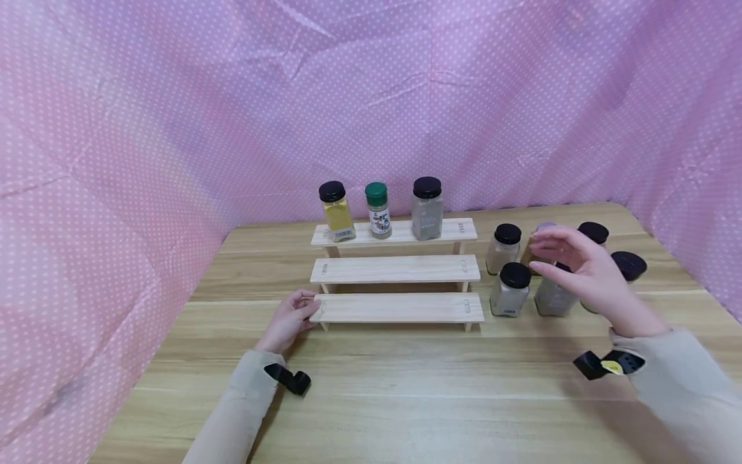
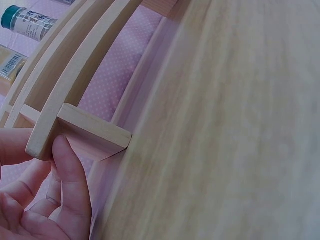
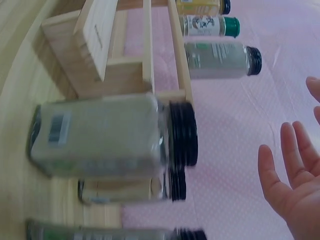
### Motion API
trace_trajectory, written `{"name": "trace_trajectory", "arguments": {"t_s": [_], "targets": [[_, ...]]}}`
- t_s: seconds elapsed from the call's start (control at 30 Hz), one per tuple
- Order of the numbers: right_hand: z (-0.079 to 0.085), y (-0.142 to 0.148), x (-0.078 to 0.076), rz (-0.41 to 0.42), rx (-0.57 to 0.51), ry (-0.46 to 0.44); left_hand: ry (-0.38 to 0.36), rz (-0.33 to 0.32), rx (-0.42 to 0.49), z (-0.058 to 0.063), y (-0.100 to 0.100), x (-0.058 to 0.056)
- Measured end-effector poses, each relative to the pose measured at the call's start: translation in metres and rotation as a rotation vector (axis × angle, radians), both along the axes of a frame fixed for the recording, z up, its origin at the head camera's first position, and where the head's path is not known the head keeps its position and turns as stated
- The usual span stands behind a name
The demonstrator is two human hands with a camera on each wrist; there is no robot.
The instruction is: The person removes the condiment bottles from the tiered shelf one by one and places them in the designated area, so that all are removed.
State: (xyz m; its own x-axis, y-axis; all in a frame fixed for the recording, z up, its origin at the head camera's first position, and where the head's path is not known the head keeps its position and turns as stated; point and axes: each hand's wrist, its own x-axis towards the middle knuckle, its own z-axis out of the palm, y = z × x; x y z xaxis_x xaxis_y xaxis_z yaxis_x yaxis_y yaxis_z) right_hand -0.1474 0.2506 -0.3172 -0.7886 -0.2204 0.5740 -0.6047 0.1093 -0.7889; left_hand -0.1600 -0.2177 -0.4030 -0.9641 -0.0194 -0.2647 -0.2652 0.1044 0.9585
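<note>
A three-step wooden spice rack [image 1: 397,269] stands on the table, and my left hand [image 1: 290,322] pinches the left end of its lowest step between thumb and fingers. In the left wrist view the thumb [image 2: 70,175] presses under that step, beside its leg. Over a group of spice jars on the right, my right hand [image 1: 591,277] hovers with fingers spread and relaxed, holding nothing. Nearest to it are a black-capped jar [image 1: 510,298] of pale powder and a greyish jar [image 1: 553,298], partly hidden by the hand.
On the top step stand a yellow jar [image 1: 339,220], a green-capped shaker [image 1: 379,218] and a grey black-capped jar [image 1: 428,216]. Another pale jar [image 1: 503,255] and several more stand behind the right hand. A pink dotted cloth [image 1: 348,116] hangs behind the wooden table [image 1: 406,393].
</note>
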Motion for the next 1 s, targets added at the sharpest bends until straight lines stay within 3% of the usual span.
{"name": "trace_trajectory", "arguments": {"t_s": [0.27,0.63,1.0], "targets": [[0.004,-0.028,-0.016,0.068,-0.097,-0.048,-0.002,-0.007,-0.001,-0.001,-0.002,-0.004],[0.004,-0.058,-0.031,-0.043,0.035,-0.112,-0.003,-0.016,-0.006,0.001,-0.003,-0.010],[0.008,-0.083,-0.046,-0.079,0.043,-0.206,-0.002,-0.026,-0.009,0.000,-0.007,-0.015]]}}
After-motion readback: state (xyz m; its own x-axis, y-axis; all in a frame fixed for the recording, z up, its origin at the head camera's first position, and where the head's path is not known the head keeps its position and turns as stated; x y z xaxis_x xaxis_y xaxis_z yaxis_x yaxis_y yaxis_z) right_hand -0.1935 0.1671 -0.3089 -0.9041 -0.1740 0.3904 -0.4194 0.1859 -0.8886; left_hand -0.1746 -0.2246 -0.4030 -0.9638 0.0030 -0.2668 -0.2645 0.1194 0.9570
